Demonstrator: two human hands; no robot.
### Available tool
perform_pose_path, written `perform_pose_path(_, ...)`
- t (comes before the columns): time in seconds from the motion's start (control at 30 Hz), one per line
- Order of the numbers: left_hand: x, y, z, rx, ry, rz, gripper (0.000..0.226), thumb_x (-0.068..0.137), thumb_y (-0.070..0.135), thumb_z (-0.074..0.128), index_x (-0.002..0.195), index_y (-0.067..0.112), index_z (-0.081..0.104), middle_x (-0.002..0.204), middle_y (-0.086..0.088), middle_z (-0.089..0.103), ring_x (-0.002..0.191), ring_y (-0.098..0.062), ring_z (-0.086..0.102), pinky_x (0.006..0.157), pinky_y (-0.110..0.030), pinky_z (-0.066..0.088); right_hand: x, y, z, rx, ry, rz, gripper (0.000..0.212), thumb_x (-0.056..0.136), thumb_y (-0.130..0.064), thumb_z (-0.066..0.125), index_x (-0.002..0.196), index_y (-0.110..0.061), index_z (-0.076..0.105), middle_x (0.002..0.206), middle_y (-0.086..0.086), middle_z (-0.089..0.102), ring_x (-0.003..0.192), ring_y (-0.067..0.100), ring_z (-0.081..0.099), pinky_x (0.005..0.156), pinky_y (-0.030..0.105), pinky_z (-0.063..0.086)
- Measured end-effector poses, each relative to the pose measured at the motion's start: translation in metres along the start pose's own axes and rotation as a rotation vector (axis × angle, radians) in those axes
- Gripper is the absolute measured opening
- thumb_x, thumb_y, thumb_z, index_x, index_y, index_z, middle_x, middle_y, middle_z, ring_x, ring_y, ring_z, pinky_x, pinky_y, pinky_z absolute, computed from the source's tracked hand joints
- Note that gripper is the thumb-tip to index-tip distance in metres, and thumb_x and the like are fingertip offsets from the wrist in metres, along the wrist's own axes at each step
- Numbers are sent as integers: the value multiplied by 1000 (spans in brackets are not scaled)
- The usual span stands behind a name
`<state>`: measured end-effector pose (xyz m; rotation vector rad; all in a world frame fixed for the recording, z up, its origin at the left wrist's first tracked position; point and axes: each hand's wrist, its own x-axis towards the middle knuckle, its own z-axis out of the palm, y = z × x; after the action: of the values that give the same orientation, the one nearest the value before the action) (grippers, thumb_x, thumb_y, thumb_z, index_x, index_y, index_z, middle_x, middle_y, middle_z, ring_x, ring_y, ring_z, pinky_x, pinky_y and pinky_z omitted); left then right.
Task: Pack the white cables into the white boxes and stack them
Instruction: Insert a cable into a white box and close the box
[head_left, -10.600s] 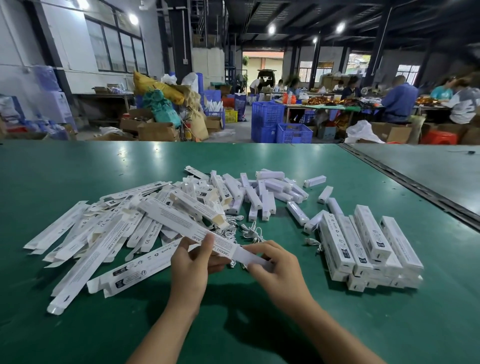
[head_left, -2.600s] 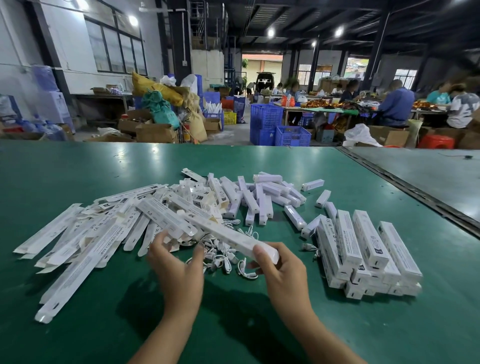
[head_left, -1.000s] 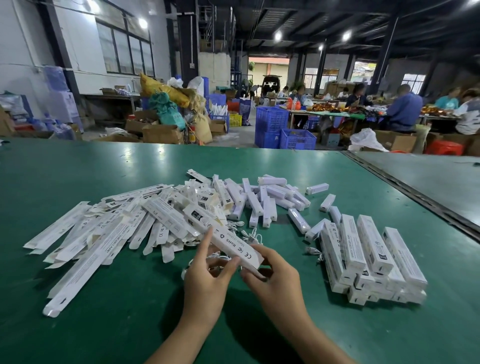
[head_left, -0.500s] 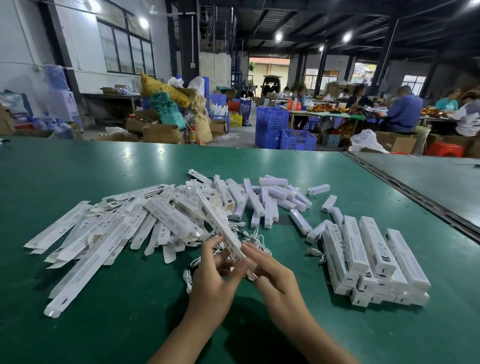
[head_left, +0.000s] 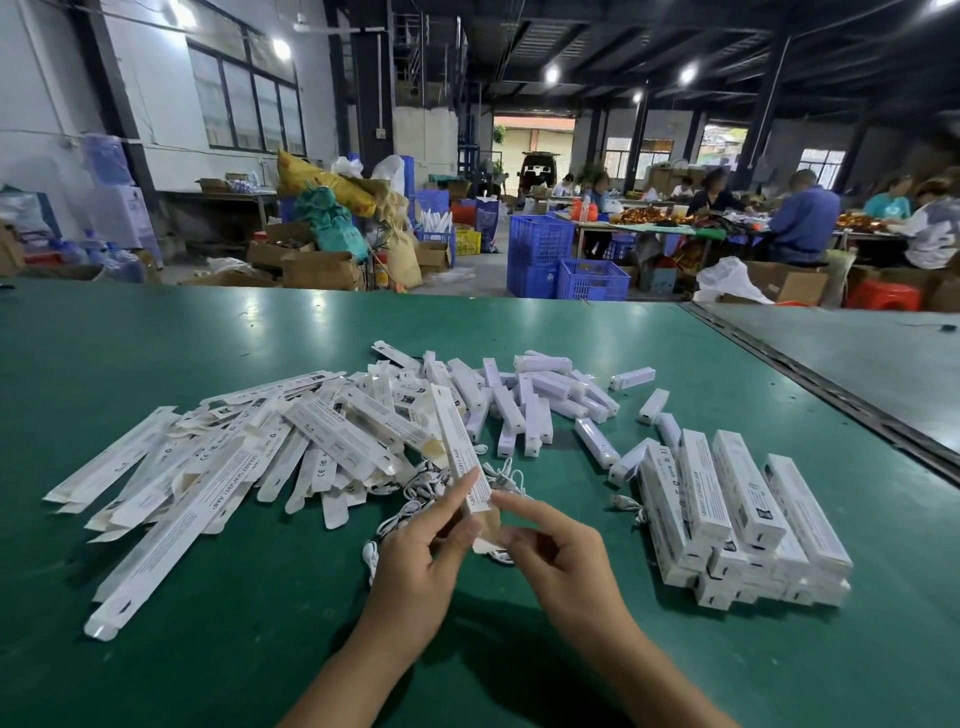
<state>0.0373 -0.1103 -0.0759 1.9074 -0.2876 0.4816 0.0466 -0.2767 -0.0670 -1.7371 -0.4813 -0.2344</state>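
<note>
- On the near middle of the green tabletop (head_left: 208, 649): left hand (head_left: 415, 556), thumb and forefinger pinching the near end of one long white box (head_left: 460, 452). The box was raised off the surface and tilted, its far end pointing away over the heap.
- Just right of it: right hand (head_left: 561, 556), forefinger stretched to the box's near end, other fingers curled below by the end flap (head_left: 485, 543). Whether it pinched the flap could not be told.
- Under and just beyond both hands: loose white cables (head_left: 423, 488), tangled on the tabletop.
- Left: flat box blanks (head_left: 182, 478), a wide overlapping heap.
- Far middle: short white pieces (head_left: 519, 410), scattered; kind uncertain.
- Right: stack of closed boxes (head_left: 727, 509), layered lengthwise, near the hands.
- Step in hand, as judged: closing the near end of the held box. Whether a cable was already inside was hidden.
- Handling note: the left pinch should hold the walls square while the right forefinger folds the flap and tucks its tongue fully in. No cable loop should be caught at the mouth. Light card would crease under a hard squeeze.
</note>
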Motion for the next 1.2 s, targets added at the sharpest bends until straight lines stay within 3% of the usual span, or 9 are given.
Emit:
perform_pose_path(0.13,2,-5,-1,-79,-49,-23,46,86,45,62,119,74,49,101,10,74,85,-6,61,81,-25,53,-1,-6,-1,9,3,-14,36,90,-1,65,102,-35,70,66,-1,68,57,1,56,60,13,44)
perform_pose_path(0.23,3,-6,-2,-106,-90,-43,43,87,47,64,119,72,51,86,0,68,79,-8,52,73,-21,47,-1,-7,-2,35,32,4,24,86,1,69,90,-22,65,89,-10,73,71,4,68,67,16,50)
perform_pose_path(0.33,2,-7,-3,-132,-132,-60,38,90,54,63,122,70,51,86,9,68,78,-8,52,73,-18,45,-1,-6,-3,15,44,-30,15,85,1,71,82,-11,63,97,-9,71,73,5,67,68,18,51)
perform_pose_path(0.5,3,-3,-3,-158,-166,-89,40,87,53,61,123,68,51,107,11,75,89,-7,61,83,-19,48,-1,-8,0,86,50,10,19,89,-4,67,89,-23,63,111,-9,71,81,17,72,73,28,57)
perform_pose_path(0.7,3,5,-6,-184,-161,-93,39,90,42,61,116,71,55,75,23,65,69,3,55,69,-9,41,2,-12,-5,159,11,85,22,87,-7,71,97,-25,66,95,0,72,81,21,70,69,26,54)
perform_pose_path(0.83,1,2,-6,-234,-190,-132,50,87,33,69,125,61,57,109,6,75,102,-5,67,88,-16,50,1,-12,-4,74,-7,99,25,88,-11,71,95,-35,67,78,-1,72,67,9,63,62,20,47)
perform_pose_path(1.0,-2,4,-1,-164,-214,-116,59,85,33,64,130,66,47,106,15,74,99,-7,68,85,-13,49,1,-8,-4,88,36,142,25,85,-14,75,90,-37,67,69,0,70,60,10,58,58,23,45)
perform_pose_path(1.1,-2,1,0,-156,-180,-116,56,85,36,63,129,67,48,99,8,74,91,-18,67,84,-21,53,2,-7,-4,51,77,94,22,83,-12,77,77,-28,63,86,-4,72,61,24,64,60,34,51)
perform_pose_path(1.2,-3,3,0,-196,-180,-116,55,85,35,65,133,59,52,88,8,72,79,-7,63,78,-17,50,2,-7,-4,-6,57,29,22,82,-7,77,74,-23,65,109,-15,70,68,17,71,62,26,55)
